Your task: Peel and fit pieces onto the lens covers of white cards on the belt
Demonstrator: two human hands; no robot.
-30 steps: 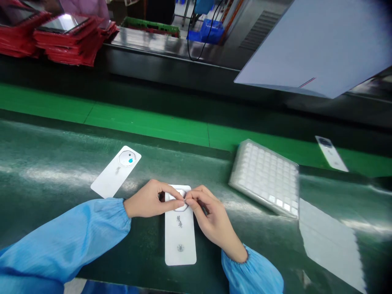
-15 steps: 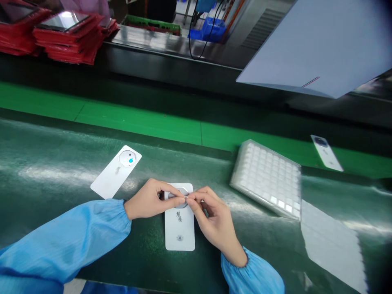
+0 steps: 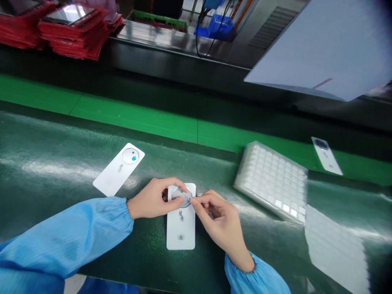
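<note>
Head view: a clear plastic grid tray (image 3: 272,179) sits right of the white rectangular panel (image 3: 180,226) on the green bench (image 3: 137,257), long axis pointing away, ringed end farthest; left hand (image 3: 156,199), fingertips apart, partly covers it; right hand (image 3: 220,220) pinched together, contents unclear.

This place is looking like a factory workshop with an assembly line. A long green belt (image 3: 137,118) is stretching past a green workbench (image 3: 45,134), and matching white panels (image 3: 181,226) are lying on both. A clear tray (image 3: 243,169) is holding small white pieces in rows. Red packs (image 3: 73,41) are standing in stacks, a blue bin (image 3: 219,30) is sitting behind, and blue work sleeves (image 3: 70,237) are covering the person's arms.
</note>
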